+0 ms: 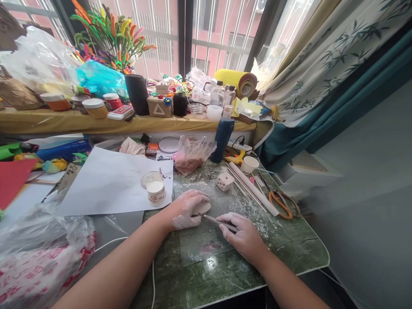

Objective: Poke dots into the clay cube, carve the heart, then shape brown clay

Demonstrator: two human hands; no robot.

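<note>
Taking the pale oval piece as the centre of the clock, the left hand comes in from nine o'clock, its fingers half open and curved around the piece, with the thumb along the near side and the others along the far side. The right hand sits at four o'clock, its fingers closed in a pen-like grip on a slim grey tool, whose thin end reaches the near edge of the piece; whether it is touching cannot be told. Both hands carry whitish smears. The piece is over the green table, at the far part of a clear sheet. At one o'clock a pale dotted cube stands near, and at two o'clock a long white rod lies slantwise beside thin sticks. Orange-handled scissors rest at three o'clock. Toward twelve stands a clear bag with brown contents, just beside a dark blue bottle. At ten o'clock a small white tub is on white paper.
</note>
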